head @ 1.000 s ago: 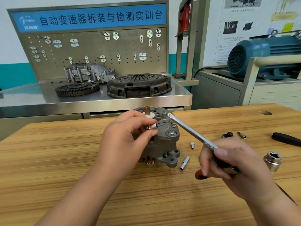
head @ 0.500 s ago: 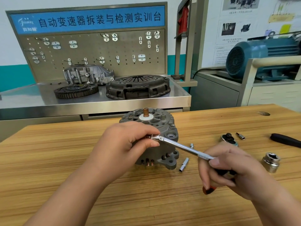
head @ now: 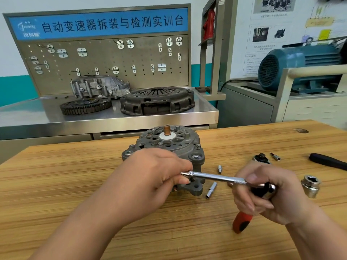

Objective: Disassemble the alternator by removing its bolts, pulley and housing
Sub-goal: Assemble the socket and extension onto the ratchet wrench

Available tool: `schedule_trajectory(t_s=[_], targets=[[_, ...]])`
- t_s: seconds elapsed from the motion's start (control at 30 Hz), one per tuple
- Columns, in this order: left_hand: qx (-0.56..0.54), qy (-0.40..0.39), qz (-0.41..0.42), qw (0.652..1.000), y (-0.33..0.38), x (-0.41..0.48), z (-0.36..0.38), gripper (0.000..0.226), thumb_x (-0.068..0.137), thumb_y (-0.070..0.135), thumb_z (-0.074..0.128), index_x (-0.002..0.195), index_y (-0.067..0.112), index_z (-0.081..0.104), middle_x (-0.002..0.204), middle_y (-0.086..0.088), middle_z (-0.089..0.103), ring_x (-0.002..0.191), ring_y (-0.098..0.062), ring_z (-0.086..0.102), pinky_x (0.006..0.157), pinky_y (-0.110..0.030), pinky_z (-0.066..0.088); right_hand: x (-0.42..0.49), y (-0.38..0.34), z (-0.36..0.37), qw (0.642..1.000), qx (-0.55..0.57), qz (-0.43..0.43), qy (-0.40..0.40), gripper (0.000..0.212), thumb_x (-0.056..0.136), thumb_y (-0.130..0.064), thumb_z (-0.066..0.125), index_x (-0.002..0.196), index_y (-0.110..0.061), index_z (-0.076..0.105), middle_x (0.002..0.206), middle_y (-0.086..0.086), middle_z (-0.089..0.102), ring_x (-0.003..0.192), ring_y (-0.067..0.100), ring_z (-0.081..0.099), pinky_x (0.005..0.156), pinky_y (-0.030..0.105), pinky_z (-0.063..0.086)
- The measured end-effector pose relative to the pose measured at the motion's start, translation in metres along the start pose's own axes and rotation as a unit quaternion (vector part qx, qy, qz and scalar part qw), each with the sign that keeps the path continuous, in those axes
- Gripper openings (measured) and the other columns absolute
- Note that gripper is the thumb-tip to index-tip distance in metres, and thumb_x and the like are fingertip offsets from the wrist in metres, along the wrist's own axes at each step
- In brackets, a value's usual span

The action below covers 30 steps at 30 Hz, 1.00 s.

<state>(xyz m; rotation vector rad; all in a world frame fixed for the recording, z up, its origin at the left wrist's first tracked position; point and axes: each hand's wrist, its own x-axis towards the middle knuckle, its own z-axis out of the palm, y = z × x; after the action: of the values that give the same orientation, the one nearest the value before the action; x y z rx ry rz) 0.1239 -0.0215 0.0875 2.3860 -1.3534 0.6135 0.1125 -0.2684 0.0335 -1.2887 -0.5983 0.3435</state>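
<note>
Alternator [head: 169, 147] stands on end near the middle of the wooden table [head: 75, 184], with 1 copper-coloured shaft stub [head: 166, 129] pointing up from its top face. Both hands are on 1 driver [head: 216, 177]. R hand [head: 262, 192] wraps its fingers round the red-and-black grip, and the shaft runs left and slightly up. L hand [head: 150, 177] pinches the shaft's tip btwn thumb and fingertips, right in front of the alternator body. Whether a small socket sits inside that pinch I can't tell, since the fingers cover it.

3 small bits lie loose on the table: 1 [head: 219, 168] just right of the alternator, 1 [head: 211, 190] by its lower lug, 1 [head: 275, 156] further right. 1 big socket [head: 310, 184] stands just right of the R hand. 1 dark round piece [head: 261, 158] shows partly behind that hand. 1 black handle [head: 328, 162] lies at the right edge.

Behind, a steel bench [head: 28, 117] carries 1 toothed ring [head: 85, 106], 1 clutch cover [head: 157, 102] and 1 grey casing [head: 99, 87]. 1 blue motor [head: 300, 66] sits at the right.
</note>
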Motion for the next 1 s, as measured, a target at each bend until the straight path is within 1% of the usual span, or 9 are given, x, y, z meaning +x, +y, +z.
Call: schedule_trajectory(t_s=[0.13, 0.23, 0.37, 0.5, 0.6, 0.73, 0.8, 0.9, 1.0], targets=[[0.027, -0.01, 0.005, 1.0, 0.0, -0.002, 0.001, 0.03, 0.086, 0.027, 0.046, 0.085, 0.013, 0.072, 0.068, 0.005, 0.066, 0.062, -0.015, 0.063, 0.053, -0.022, 0.048, 0.0, 0.0, 0.002, 1.0, -0.003, 0.002, 0.031, 0.03, 0.067, -0.024, 0.049, 0.049, -0.002, 0.06, 0.035, -0.007, 0.033, 0.035, 0.008, 0.022, 0.042, 0.018, 0.019], [0.02, -0.006, -0.016, 1.0, 0.0, -0.003, 0.007, 0.028, 0.087, 0.028, 0.048, 0.09, 0.016, 0.073, 0.07, 0.009, 0.065, 0.064, -0.01, 0.062, 0.056, -0.017, 0.046, 0.001, 0.001, 0.006, 0.997, 0.017, -0.007, 0.081, 0.029, 0.064, -0.025, 0.051, 0.046, -0.002, 0.056, 0.035, -0.006, 0.032, 0.033, 0.007, 0.021, 0.042, 0.014, 0.022], [0.0, 0.035, -0.042, 0.999, -0.005, -0.002, 0.018, 0.02, 0.085, 0.023, 0.06, 0.094, 0.014, 0.075, 0.075, 0.009, 0.069, 0.069, -0.007, 0.064, 0.063, -0.018, 0.05, 0.003, 0.002, 0.015, 0.986, 0.031, -0.017, 0.163, 0.029, 0.06, -0.026, 0.054, 0.045, -0.002, 0.053, 0.034, -0.005, 0.027, 0.034, 0.006, 0.016, 0.042, 0.014, 0.018], [-0.04, 0.09, -0.078, 0.992, -0.004, 0.002, 0.022, 0.021, 0.083, 0.028, 0.064, 0.098, 0.019, 0.076, 0.082, 0.016, 0.07, 0.079, 0.006, 0.057, 0.073, -0.003, 0.042, 0.009, 0.002, 0.025, 0.933, 0.044, -0.061, 0.351, 0.033, 0.068, -0.038, 0.063, 0.054, -0.009, 0.056, 0.037, -0.001, 0.024, 0.034, 0.01, 0.016, 0.037, 0.019, 0.015], [-0.028, 0.142, -0.096, 0.985, 0.005, 0.003, 0.026, 0.034, 0.086, 0.042, 0.054, 0.109, 0.025, 0.072, 0.095, 0.023, 0.066, 0.093, 0.005, 0.058, 0.081, -0.009, 0.047, 0.004, -0.006, 0.028, 0.888, -0.018, -0.121, 0.443, 0.025, 0.063, -0.041, 0.07, 0.058, -0.019, 0.059, 0.046, -0.002, 0.031, 0.041, 0.011, 0.023, 0.039, 0.022, 0.022], [0.054, 0.159, -0.138, 0.976, 0.011, 0.006, 0.041, 0.045, 0.086, 0.042, 0.047, 0.121, 0.02, 0.064, 0.111, 0.012, 0.065, 0.108, -0.007, 0.052, 0.1, -0.02, 0.037, -0.009, -0.022, 0.023, 0.826, -0.072, -0.199, 0.523, 0.02, 0.081, -0.019, 0.071, 0.064, -0.021, 0.062, 0.052, -0.009, 0.046, 0.044, 0.006, 0.033, 0.041, 0.014, 0.031], [0.109, 0.127, -0.102, 0.981, 0.014, 0.009, 0.055, 0.041, 0.085, 0.038, 0.051, 0.117, 0.018, 0.067, 0.113, 0.007, 0.067, 0.108, -0.013, 0.058, 0.1, -0.032, 0.045, -0.009, -0.028, 0.018, 0.798, -0.086, -0.21, 0.558, 0.024, 0.085, -0.013, 0.071, 0.068, -0.022, 0.057, 0.05, -0.012, 0.048, 0.041, 0.003, 0.036, 0.039, 0.013, 0.032], [0.152, 0.105, -0.044, 0.982, 0.01, 0.014, 0.075, 0.031, 0.079, 0.022, 0.07, 0.109, 0.015, 0.074, 0.117, -0.002, 0.069, 0.11, -0.021, 0.064, 0.098, -0.041, 0.05, -0.001, -0.034, 0.016, 0.786, -0.158, -0.189, 0.567, 0.022, 0.083, -0.01, 0.07, 0.072, -0.021, 0.054, 0.049, -0.013, 0.046, 0.039, 0.001, 0.034, 0.037, 0.012, 0.03], [0.128, 0.142, -0.027, 0.981, 0.0, 0.015, 0.077, 0.034, 0.082, 0.01, 0.049, 0.099, 0.016, 0.078, 0.115, -0.004, 0.071, 0.107, -0.023, 0.067, 0.096, -0.037, 0.047, 0.013, -0.042, 0.015, 0.773, -0.275, -0.164, 0.548, 0.022, 0.077, -0.006, 0.065, 0.067, -0.017, 0.049, 0.043, -0.014, 0.039, 0.038, 0.002, 0.03, 0.037, 0.016, 0.028]])
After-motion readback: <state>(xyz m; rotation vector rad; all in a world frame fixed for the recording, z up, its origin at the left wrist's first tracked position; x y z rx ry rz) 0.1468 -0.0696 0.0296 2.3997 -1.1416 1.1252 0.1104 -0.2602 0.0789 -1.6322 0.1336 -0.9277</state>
